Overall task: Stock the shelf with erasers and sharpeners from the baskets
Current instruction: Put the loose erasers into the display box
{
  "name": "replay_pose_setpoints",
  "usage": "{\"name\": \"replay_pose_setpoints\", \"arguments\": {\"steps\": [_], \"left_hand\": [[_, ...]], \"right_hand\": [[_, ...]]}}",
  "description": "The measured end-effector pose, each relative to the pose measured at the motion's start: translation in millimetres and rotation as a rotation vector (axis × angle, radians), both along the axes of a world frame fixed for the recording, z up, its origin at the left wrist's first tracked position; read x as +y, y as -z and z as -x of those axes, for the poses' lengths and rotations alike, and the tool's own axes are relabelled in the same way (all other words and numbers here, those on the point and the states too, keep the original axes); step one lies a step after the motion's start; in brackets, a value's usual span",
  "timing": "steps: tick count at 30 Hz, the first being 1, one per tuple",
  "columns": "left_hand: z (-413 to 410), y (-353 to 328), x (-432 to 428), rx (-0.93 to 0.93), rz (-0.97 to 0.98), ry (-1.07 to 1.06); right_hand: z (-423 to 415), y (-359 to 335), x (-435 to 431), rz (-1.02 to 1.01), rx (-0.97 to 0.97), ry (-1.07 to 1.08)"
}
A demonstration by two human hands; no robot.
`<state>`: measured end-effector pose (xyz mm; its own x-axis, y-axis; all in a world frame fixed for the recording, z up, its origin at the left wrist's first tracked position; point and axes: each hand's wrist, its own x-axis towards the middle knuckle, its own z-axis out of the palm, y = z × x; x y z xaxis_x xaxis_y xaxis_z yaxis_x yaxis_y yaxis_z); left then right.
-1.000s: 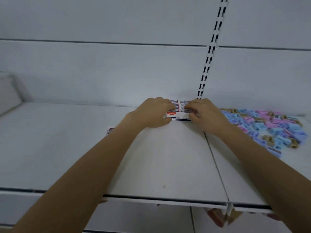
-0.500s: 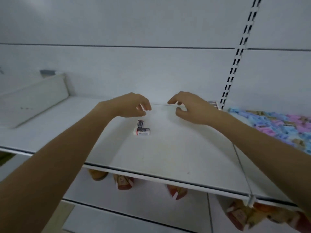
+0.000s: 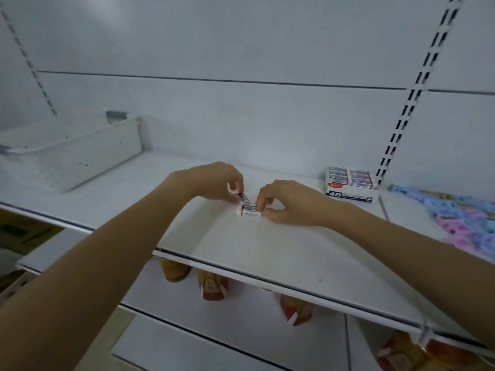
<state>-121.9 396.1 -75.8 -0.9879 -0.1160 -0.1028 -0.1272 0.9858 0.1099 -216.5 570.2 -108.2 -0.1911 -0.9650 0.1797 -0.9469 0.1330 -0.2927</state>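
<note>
Two small white erasers lie mid-shelf on the white shelf (image 3: 241,253). My left hand (image 3: 214,180) pinches the farther eraser (image 3: 242,197) with thumb and fingertips. My right hand (image 3: 284,202) pinches the right end of the nearer eraser (image 3: 249,211), which rests flat on the shelf. An open display box of erasers (image 3: 351,186), marked 4B, stands at the back right beside the upright rail. A heap of blue, pink and tan sharpeners (image 3: 466,220) covers the shelf at the far right.
A white plastic basket (image 3: 72,153) sits at the back left of the shelf. Orange snack packets (image 3: 213,287) hang on the level below the shelf's front edge. A slotted black-and-white upright rail (image 3: 409,103) runs up the back wall.
My hands left the eraser box at the back and came left to the two loose erasers mid-shelf, each closing on one. The view swung left, bringing the basket in.
</note>
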Motion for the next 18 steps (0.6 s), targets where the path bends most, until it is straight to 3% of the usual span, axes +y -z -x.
{"name": "replay_pose_setpoints", "arguments": {"steps": [7, 12, 18], "left_hand": [[-3, 5, 1, 0.034, -0.114, 0.037], [-5, 4, 0, 0.165, -0.097, 0.002], [-1, 4, 9, 0.356, -0.482, -0.068]], "right_hand": [[-15, 1, -2, 0.018, -0.022, -0.029], [-19, -3, -3, -0.060, 0.068, -0.011], [1, -12, 16, 0.095, -0.037, 0.038]]}}
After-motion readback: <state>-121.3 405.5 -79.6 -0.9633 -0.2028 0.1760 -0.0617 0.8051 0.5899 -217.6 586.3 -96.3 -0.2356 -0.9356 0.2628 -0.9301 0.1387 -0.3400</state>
